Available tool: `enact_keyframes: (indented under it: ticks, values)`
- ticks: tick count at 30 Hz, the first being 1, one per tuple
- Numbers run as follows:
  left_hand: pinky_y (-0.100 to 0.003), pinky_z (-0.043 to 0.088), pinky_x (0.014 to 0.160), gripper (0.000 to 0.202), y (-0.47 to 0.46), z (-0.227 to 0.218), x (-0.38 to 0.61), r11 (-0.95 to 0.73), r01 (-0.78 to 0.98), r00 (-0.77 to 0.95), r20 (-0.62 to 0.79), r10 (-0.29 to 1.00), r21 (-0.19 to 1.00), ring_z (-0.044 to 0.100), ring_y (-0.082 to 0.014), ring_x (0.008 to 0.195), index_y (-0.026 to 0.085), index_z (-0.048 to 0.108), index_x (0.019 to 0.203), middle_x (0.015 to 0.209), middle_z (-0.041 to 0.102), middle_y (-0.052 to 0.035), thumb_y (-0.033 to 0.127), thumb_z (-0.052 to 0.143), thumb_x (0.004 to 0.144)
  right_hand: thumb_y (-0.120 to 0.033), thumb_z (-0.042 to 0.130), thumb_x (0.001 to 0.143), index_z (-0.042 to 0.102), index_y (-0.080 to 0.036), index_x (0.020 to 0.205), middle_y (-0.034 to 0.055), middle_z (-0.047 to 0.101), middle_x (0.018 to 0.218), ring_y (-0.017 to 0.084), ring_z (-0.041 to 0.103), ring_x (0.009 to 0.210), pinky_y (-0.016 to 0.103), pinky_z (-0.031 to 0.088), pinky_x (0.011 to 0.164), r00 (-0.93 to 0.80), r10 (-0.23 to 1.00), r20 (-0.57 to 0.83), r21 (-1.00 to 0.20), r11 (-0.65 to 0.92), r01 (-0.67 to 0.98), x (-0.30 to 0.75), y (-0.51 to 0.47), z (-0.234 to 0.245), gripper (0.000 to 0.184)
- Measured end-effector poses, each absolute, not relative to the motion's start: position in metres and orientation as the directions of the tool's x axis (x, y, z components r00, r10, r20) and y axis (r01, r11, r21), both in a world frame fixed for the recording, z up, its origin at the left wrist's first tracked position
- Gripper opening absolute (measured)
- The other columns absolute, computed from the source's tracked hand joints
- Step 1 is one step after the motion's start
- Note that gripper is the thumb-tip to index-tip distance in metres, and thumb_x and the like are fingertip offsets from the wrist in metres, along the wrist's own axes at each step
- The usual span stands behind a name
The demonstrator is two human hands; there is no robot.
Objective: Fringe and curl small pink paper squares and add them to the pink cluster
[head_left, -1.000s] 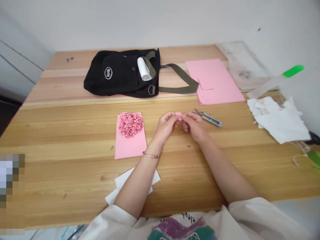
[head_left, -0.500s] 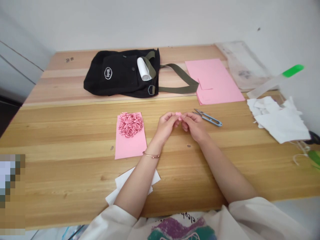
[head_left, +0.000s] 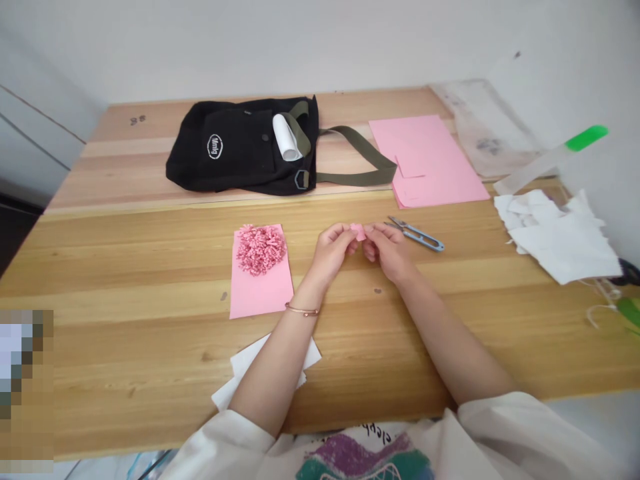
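A small pink paper piece [head_left: 359, 231] is pinched between the fingertips of both hands, above the middle of the wooden table [head_left: 150, 353]. My left hand [head_left: 334, 245] is closed on its left side, and my right hand [head_left: 387, 248] is closed on its right side. Close behind the right hand lie blue thread snips [head_left: 423, 239], their tips partly covered by the fingers. Left of my hands, a bunch of pink stamen-like pieces [head_left: 261, 249] rests on a pink paper rectangle [head_left: 260, 293].
A black bag [head_left: 235, 147] with olive straps and a white roll [head_left: 286, 138] on it lies at the back. Larger pink sheets [head_left: 440, 163] sit right of it. White scraps [head_left: 560, 233] are at the far right; white pieces [head_left: 250, 360] lie under my left forearm.
The small pink paper has turned slightly between my fingertips and shows a different outline. My hands have stayed almost in the same place.
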State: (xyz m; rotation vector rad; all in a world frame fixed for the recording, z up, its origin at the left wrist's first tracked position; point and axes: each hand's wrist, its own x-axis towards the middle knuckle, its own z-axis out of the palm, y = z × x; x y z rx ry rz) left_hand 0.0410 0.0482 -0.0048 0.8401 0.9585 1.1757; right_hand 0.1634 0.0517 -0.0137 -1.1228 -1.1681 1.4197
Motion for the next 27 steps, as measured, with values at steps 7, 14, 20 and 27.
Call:
enact_keyframes:
  ticks: [7,14,20,27]
  values:
    - [-0.02,0.03,0.051,0.022,0.0479,-0.0047,0.041,0.185,-0.334,0.105,-0.159,0.982,0.924,0.041,-0.0053,0.048,0.016,0.049,0.054,0.049,0.046,0.0044,0.025,0.059,0.07,-0.046,0.062,0.073,0.055,-0.018,0.061,-0.0073,0.039,0.039,0.005,0.031,0.035,0.021,0.022,0.037,-0.14,0.988,-0.062,-0.993,-0.075,-0.094,0.1634,0.0502,-0.012,0.032]
    - [-0.02,0.029,0.051,0.022,0.0474,-0.0041,0.0408,0.183,-0.322,0.122,-0.151,0.981,0.929,0.04,-0.0056,0.049,0.016,0.049,0.054,0.049,0.046,0.0044,0.026,0.059,0.07,-0.043,0.062,0.075,0.055,-0.018,0.06,-0.0068,0.04,0.04,0.006,0.032,0.036,0.021,0.022,0.037,-0.15,0.986,-0.067,-0.991,-0.084,-0.107,0.1635,0.0503,-0.0133,0.03]
    - [-0.02,0.028,0.051,0.022,0.047,-0.0054,0.0405,0.169,-0.3,0.133,-0.134,0.982,0.939,0.04,-0.0059,0.049,0.016,0.047,0.053,0.049,0.045,0.0041,0.023,0.057,0.071,-0.042,0.06,0.076,0.054,-0.018,0.059,-0.0069,0.04,0.04,0.005,0.031,0.036,0.02,0.022,0.037,-0.168,0.984,-0.057,-0.985,-0.083,-0.153,0.1644,0.0509,-0.0146,0.03]
    - [-0.02,0.028,0.051,0.019,0.0472,-0.0064,0.0404,0.162,-0.307,0.151,-0.12,0.981,0.938,0.039,-0.0059,0.048,0.015,0.05,0.055,0.049,0.045,0.0045,0.024,0.057,0.07,-0.047,0.063,0.072,0.054,-0.017,0.059,-0.0071,0.038,0.039,0.005,0.03,0.036,0.02,0.021,0.036,-0.156,0.985,-0.078,-0.985,-0.101,-0.143,0.162,0.0509,-0.0124,0.033]
